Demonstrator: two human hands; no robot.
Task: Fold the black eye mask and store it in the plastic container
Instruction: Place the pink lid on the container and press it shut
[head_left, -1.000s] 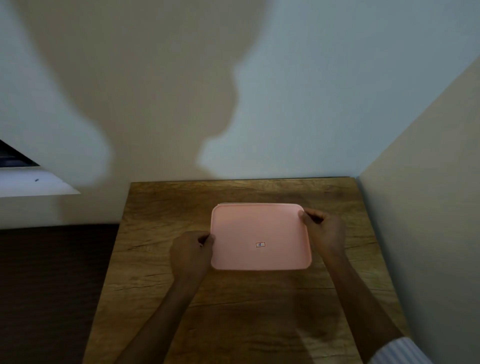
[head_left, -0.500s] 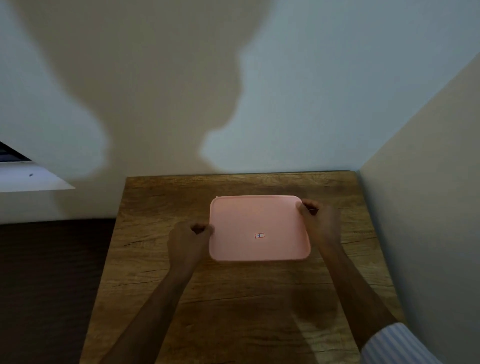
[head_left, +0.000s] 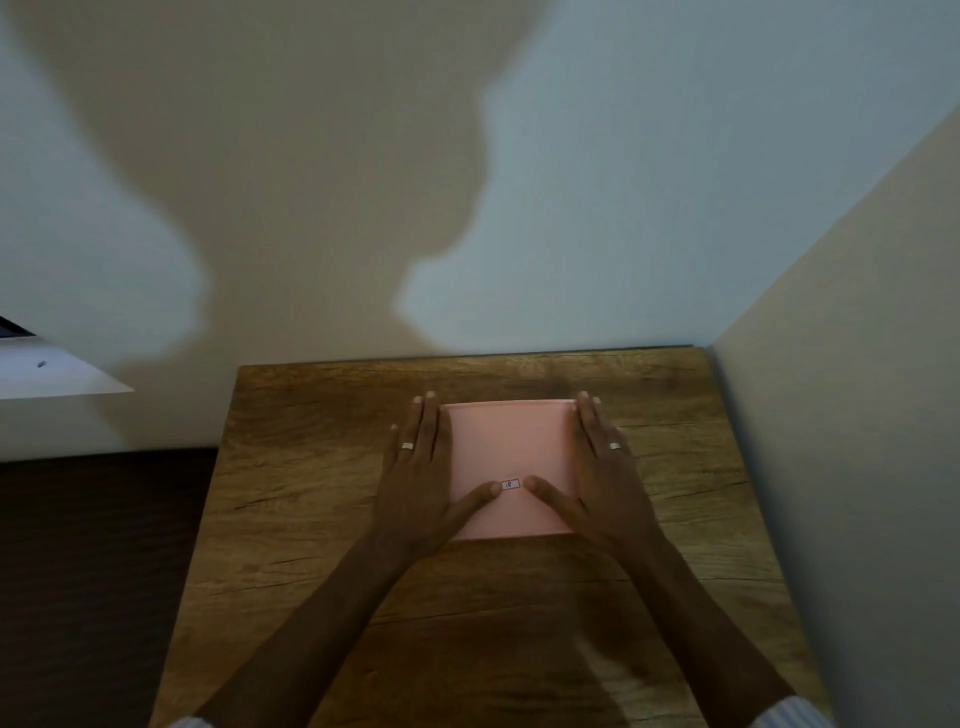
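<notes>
A pink plastic container (head_left: 511, 447) with its lid on lies flat on the wooden table (head_left: 322, 519), towards the far side. A small white label sits near the lid's front middle. My left hand (head_left: 423, 467) rests flat on the lid's left side, fingers straight and together, thumb pointing at the label. My right hand (head_left: 602, 467) lies flat on the right side in the same way. Each hand wears a ring. The black eye mask is not visible anywhere.
The table stands in a corner, with a pale wall (head_left: 571, 208) behind it and a beige wall (head_left: 857, 364) along its right edge. Left of the table is a dark floor area (head_left: 93, 571) and a white ledge (head_left: 57, 374).
Both hands have let go of the container's side edges and now lie flat on top of the lid. The container has stayed in about the same place.
</notes>
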